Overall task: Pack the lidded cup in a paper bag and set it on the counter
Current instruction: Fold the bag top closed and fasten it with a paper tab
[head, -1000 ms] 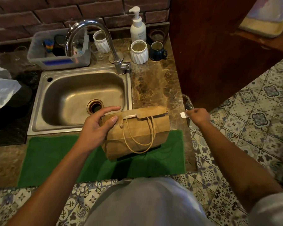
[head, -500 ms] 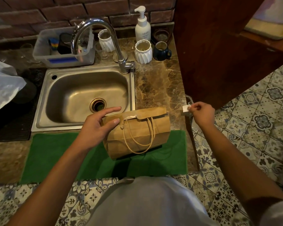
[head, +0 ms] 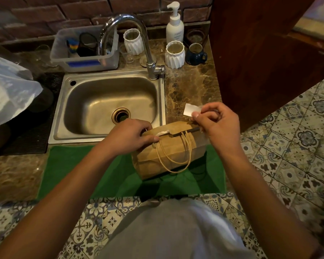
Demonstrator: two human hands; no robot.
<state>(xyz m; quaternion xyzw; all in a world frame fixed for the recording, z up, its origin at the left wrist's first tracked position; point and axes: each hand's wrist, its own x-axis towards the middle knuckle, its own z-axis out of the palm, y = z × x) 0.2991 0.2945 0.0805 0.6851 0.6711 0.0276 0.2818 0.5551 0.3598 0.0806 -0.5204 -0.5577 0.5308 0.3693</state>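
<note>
Standing on the green mat (head: pixel 94 176) at the counter's (head: pixel 191 94) near edge, at 5 o'clock from the sink (head: pixel 108 103): paper bag (head: pixel 168 154), top folded over, a strip of white tape (head: pixel 162 133) across the fold, twine handles hanging down the front. Pressing on the folded top at its 9 o'clock end, fingers curled: left hand (head: pixel 131 135). Pinching a small white tape piece (head: pixel 192 109) just above the bag's 1 o'clock corner: right hand (head: pixel 217 124). Lidded cup not visible; cannot tell whether inside.
</note>
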